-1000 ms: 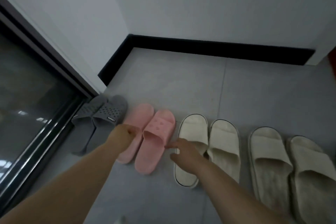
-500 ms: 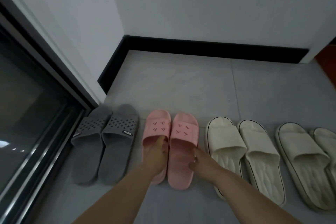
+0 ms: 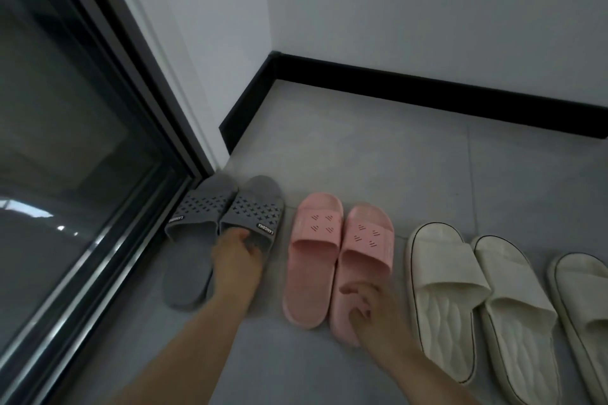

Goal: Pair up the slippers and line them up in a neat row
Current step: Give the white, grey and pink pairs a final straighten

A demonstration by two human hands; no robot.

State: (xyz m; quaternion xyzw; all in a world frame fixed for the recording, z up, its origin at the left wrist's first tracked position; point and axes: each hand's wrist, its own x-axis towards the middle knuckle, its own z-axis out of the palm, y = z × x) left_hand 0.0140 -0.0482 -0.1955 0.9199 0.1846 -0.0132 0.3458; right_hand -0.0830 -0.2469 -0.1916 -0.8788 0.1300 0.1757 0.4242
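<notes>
Low in the frame, a row of slippers is seen lined up on the grey tiled floor [image 3: 378, 148], toes toward the black skirting board [image 3: 427, 89]. At centre left, the grey pair [image 3: 210, 223] is laid beside the dark glass door frame [image 3: 138, 128]; much of the right-hand grey slipper's footbed is covered by the left hand [image 3: 235, 256], whose fingertips are tucked under the strap's edge. Whether the strap is actually gripped cannot be told, since the fingers are hidden there. The pink pair [image 3: 339, 256] is placed at centre, the two soles touching along their length. The heel of the right-hand pink slipper is covered by the right hand [image 3: 371, 309], which is blurred; its fingers are loosely spread and curled, and contact with the sole cannot be confirmed. To the right, a cream pair [image 3: 470, 299] is set side by side, its lower end cut by the bottom edge. At far right, another cream slipper [image 3: 585, 302] is cropped by the frame edge, so that only part of it is shown.
</notes>
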